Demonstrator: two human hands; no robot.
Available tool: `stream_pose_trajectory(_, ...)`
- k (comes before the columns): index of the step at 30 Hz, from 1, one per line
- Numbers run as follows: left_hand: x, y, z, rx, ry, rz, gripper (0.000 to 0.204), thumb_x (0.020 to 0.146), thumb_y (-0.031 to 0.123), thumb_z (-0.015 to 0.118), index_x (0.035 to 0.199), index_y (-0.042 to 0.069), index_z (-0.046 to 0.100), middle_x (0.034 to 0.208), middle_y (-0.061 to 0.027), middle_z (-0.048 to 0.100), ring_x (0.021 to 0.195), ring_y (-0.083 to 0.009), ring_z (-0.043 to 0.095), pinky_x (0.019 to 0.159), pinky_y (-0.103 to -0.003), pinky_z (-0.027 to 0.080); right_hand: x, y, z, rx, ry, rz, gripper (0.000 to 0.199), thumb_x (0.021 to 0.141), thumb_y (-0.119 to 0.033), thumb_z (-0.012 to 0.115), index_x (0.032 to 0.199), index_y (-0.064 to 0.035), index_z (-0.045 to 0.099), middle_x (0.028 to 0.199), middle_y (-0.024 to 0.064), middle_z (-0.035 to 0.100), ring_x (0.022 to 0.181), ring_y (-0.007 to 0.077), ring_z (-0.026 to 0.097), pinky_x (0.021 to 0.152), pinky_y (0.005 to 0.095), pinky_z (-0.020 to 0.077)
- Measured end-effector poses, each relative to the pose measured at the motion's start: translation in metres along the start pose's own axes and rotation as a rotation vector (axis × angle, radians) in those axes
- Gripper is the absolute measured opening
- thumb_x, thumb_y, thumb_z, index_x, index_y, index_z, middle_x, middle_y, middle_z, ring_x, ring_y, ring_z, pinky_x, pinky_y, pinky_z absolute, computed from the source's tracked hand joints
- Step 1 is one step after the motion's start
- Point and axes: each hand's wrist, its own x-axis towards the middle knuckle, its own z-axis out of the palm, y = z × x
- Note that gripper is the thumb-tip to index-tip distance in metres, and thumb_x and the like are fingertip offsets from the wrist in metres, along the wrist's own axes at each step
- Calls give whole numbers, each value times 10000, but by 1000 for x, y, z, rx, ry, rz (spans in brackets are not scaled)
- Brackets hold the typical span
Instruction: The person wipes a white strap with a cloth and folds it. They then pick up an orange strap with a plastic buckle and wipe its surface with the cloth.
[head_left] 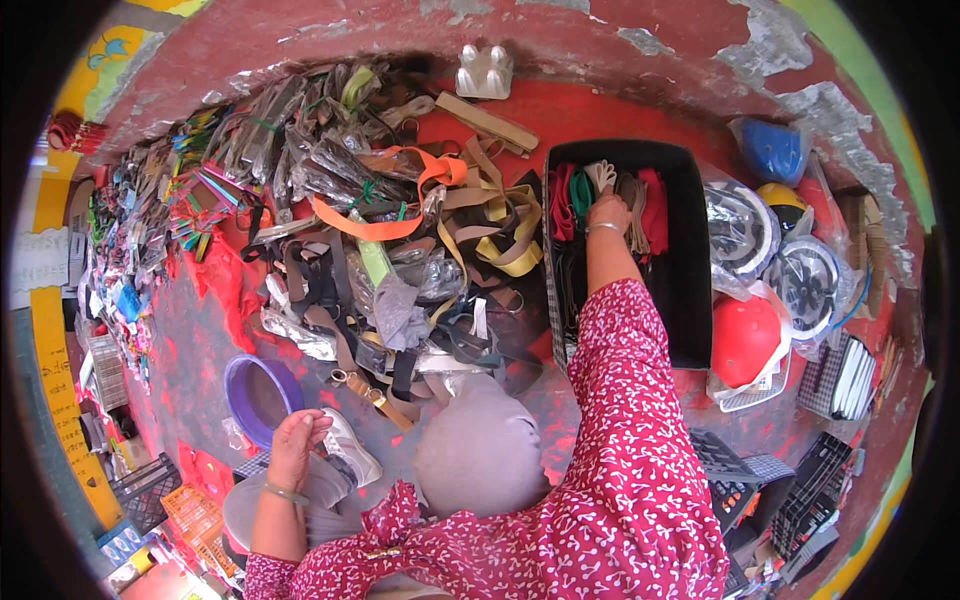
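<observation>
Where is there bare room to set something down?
Bare floor shows between the colourful packets at the left and the purple basin. The black box has room right of the red bundle. Crowded: the strap heap, and the box's upper-left part, where the right hand reaches among bundles.

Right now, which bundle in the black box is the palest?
The cream bundle, by the right fingers, between the green bundle and brown bundle; the others look darker.
</observation>
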Motion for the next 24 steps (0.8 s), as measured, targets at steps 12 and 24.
stream_pose_trajectory(12,3,-5,3,29,0,-30,210,907,164,470,1012,13,572,915,-83,639,841,-129,602,749,-229,471,40,13,21,331,-265,117,672,833,-409,485,1389,-184,184,1384,120,310,1268,288,311,977,500,288)
stream_pose_trajectory(24,-2,-11,7,54,-19,-65,208,906,153,464,1030,20,566,937,-79,632,858,-121,592,747,-229,460,0,-14,-6,41,-229,63,721,835,-474,479,1409,-213,128,1460,75,152,1337,288,152,996,557,215)
